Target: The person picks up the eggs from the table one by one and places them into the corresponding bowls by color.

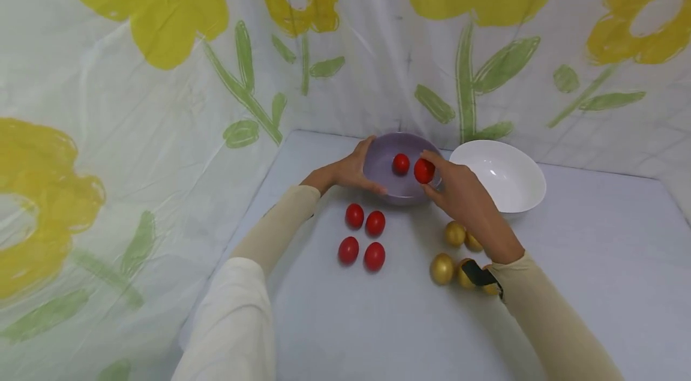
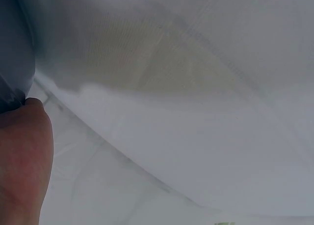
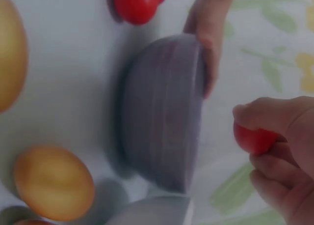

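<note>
6 red eggs (image 1: pixel 354 216) | 4 tbl (image 1: pixel 335 321), 1 purp bowl (image 1: pixel 384 162) | R fingers (image 1: pixel 439 164) clamp 1 | L fingers (image 1: pixel 365 146) grip bowl

The red eggs (image 1: pixel 375 257) look smooth and glossy, the golden eggs (image 1: pixel 442 269) metallic, the white bowl (image 1: pixel 504 183) shiny.

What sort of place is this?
Possibly a corner set up for tabletop activities, though I can't tell which building or room. Flower-patterned sheeting backs a pale table, on which a purple bowl and a white bowl stand.
</note>
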Motion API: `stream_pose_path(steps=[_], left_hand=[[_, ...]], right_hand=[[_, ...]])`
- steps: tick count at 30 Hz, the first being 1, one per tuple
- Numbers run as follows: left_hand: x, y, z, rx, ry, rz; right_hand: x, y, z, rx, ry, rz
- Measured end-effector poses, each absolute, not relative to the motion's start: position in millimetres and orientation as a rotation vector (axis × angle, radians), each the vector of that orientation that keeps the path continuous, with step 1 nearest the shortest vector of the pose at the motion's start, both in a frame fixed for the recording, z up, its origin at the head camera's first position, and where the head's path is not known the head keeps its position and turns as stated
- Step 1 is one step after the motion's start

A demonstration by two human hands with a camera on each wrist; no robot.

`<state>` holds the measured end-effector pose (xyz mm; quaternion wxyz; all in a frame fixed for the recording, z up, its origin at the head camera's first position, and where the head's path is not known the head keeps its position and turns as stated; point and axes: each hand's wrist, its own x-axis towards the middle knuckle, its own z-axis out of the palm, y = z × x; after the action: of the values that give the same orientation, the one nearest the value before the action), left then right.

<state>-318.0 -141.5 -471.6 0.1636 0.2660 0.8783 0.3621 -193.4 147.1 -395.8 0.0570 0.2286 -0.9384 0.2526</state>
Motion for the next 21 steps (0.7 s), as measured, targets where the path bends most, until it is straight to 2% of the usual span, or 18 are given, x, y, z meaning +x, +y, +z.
stream_pose_path(steps=[11,21], left_hand=[[-320,-145,-470,0.769,2.518,1.023],[-318,-143,-469,0.787,2.508,0.998]], right_hand=[[-256,133,-420,0.736,-2.909,0.762],[-283,123,-440,0.731,-3.044,0.586]])
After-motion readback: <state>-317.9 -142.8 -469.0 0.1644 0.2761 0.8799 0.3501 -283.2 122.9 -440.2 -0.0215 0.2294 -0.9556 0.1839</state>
